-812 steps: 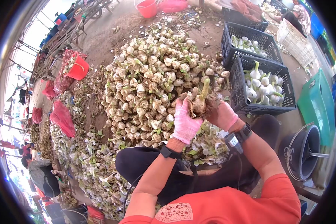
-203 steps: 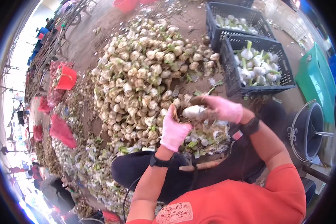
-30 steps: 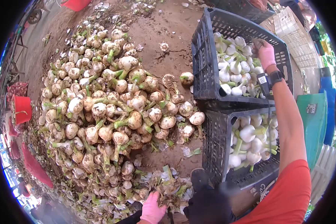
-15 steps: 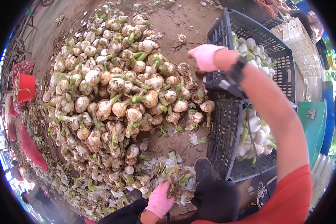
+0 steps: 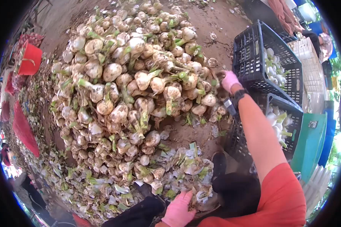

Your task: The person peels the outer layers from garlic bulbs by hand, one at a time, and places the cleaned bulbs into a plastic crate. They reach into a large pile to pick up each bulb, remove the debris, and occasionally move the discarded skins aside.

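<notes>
Right hand (image 5: 230, 80), pink-gloved, was stretched to the right edge of the garlic heap (image 5: 132, 87), which lay on the bare dirt ground (image 5: 223, 36). Its fingers curled down among the outermost bulbs. Grip not resolved: the fingertips were hidden against dark roots and soil, so I could not tell whether they had closed on a bulb or only touched one. The nearest clear edge bulb (image 5: 208, 100) sat just below the hand, stem pointing into the pile. Left hand (image 5: 179, 210), also gloved, lay low at the near edge of the ground on the husk litter (image 5: 185, 170), fingertips buried in the peelings; could not tell whether closed or slack. Two black crates stood to the right of the heap: far crate (image 5: 250, 56) and near crate (image 5: 288, 109), both holding white cleaned bulbs (image 5: 273, 120). Red bucket (image 5: 29, 58) was well apart at the far left. Handling estimate: the unpeeled bulbs looked firm and compact, light enough for one hand, with dry, soil-dusted, papery skins that should give good friction under a glove but would flake. Stems looked fibrous and bendable, some green. Cloves probably bruise under hard pinching. Best hold, as judged: fingers wrapped around the bulb's widest part, or the stem just above the bulb. Neighbours leaned on one another, so lifting an edge bulb may let others roll.
</notes>
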Available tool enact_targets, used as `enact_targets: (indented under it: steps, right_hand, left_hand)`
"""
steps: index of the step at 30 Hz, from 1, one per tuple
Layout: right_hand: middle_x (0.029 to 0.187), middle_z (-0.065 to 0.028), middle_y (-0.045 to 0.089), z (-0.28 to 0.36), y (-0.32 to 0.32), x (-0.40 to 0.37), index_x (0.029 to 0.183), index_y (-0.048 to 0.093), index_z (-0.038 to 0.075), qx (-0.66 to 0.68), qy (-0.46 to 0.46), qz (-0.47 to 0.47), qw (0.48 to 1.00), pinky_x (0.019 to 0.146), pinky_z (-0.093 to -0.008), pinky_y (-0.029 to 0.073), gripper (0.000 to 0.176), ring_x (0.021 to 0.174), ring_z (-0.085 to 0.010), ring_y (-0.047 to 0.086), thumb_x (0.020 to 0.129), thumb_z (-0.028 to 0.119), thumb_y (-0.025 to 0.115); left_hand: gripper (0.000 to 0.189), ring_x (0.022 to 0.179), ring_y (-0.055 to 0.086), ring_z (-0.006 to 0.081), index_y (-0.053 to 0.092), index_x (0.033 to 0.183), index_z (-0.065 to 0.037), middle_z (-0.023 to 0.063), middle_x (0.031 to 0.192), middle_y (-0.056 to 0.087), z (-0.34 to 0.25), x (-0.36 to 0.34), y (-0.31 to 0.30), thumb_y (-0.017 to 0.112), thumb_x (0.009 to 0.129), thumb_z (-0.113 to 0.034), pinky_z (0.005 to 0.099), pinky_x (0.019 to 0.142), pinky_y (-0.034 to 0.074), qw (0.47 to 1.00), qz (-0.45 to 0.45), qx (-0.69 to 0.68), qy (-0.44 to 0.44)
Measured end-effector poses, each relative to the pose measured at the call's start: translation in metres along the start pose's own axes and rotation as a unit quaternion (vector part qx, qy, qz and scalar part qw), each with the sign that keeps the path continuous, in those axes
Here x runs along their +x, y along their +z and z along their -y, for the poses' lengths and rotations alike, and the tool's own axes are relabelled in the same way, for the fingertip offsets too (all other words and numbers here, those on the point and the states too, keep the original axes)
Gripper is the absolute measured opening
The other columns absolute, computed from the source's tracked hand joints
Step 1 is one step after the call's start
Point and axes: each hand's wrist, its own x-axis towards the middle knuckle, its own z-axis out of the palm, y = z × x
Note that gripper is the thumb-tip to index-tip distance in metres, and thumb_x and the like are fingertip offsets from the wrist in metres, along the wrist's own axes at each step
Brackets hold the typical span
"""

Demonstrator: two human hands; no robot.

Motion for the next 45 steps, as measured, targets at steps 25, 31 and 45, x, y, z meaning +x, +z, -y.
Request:
enact_targets:
  steps: [25,31,45]
  right_hand:
    - [0.13,-0.0098,0.049,0.008,0.051,-0.136,0.121,0.056,0.017,-0.163,0.049,-0.199,0.965,0.099,-0.0397,0.038,0.044,0.123,-0.0273,0.043,0.078,0.019,0.063]
    - [0.125,-0.0101,0.05,-0.042,0.071,-0.111,0.115,0.059,0.017,-0.266,0.057,-0.175,0.946,0.094,-0.0428,0.041,0.035,0.121,-0.0327,0.042,0.081,0.019,0.056]
    - [0.102,-0.0038,0.063,0.067,0.112,-0.319,0.117,0.055,0.008,0.483,0.018,0.14,0.864,0.075,-0.031,0.051,0.03,0.091,-0.0168,0.062,0.089,0.016,0.056]
  left_hand:
    - [0.064,0.114,0.048,0.0346,0.044,0.125,-0.004,0.018,0.124,0.048,-0.015,-0.044,0.006,0.07,0.068,-0.018,0.0387,0.093,0.044,0.988,0.119,0.09,0.023]
    - [0.063,0.114,0.048,0.0342,0.044,0.126,-0.006,0.0172,0.124,0.048,-0.01,-0.044,0.0,0.07,0.07,-0.019,0.0393,0.094,0.043,0.991,0.127,0.048,0.01]
    - [0.064,0.119,0.046,0.0412,0.047,0.126,-0.001,0.027,0.127,0.048,-0.005,-0.066,-0.02,0.068,0.067,-0.015,0.0415,0.101,0.04,0.986,-0.085,0.04,0.138]
